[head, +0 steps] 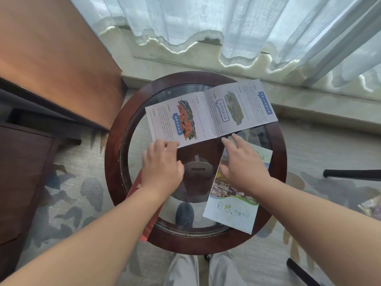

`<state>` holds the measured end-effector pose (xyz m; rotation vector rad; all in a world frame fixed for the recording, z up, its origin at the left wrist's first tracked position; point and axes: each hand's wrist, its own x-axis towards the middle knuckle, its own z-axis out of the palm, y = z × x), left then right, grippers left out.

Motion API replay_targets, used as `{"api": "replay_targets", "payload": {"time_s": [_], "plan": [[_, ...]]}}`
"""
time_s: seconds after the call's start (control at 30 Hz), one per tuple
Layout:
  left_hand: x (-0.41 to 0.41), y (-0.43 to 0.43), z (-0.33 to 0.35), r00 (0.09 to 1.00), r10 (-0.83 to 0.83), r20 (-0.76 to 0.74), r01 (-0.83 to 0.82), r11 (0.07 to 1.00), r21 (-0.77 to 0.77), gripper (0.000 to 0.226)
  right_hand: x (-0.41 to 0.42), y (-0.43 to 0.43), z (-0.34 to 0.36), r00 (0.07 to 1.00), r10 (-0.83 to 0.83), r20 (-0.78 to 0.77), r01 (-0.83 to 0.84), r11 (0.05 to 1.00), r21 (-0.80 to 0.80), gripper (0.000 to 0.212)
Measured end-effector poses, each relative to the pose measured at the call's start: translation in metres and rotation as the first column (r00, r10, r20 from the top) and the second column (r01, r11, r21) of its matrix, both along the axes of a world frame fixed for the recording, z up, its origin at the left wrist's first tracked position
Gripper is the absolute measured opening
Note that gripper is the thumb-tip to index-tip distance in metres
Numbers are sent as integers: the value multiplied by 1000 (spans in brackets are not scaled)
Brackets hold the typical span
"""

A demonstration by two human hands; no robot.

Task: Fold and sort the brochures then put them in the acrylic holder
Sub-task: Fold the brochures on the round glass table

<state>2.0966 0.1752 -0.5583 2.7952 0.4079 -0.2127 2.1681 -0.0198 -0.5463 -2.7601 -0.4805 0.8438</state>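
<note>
An unfolded three-panel brochure [210, 112] with photos and blue labels lies across the far half of the round table. My left hand [162, 162] pinches its near left corner. My right hand [241, 162] hovers with spread fingers, fingertips at the brochure's near edge. Under my right wrist lies a folded green-and-white brochure [231, 211]. A red brochure [148, 223] lies under my left forearm, hanging over the table's near-left rim. No acrylic holder is in view.
The round table has a dark wooden rim [112, 153] and a glass top. A wooden desk [41, 79] stands at the left. Sheer curtains [226, 27] hang behind. Dark legs of some object [350, 174] lie on the carpet at the right. My knees show below the table.
</note>
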Motion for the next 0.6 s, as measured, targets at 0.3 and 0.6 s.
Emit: {"api": "replay_targets", "payload": {"time_s": [0.3,0.6], "plan": [[103,-42,-30,930,-269,-252,309,941,135,84,10,-17,5,978,-193,-81,202,972,119,71],[94,-43,6,937,-346,53,342,937,73,53,39,-21,11,676,-597,-432,733,484,479,85]]}}
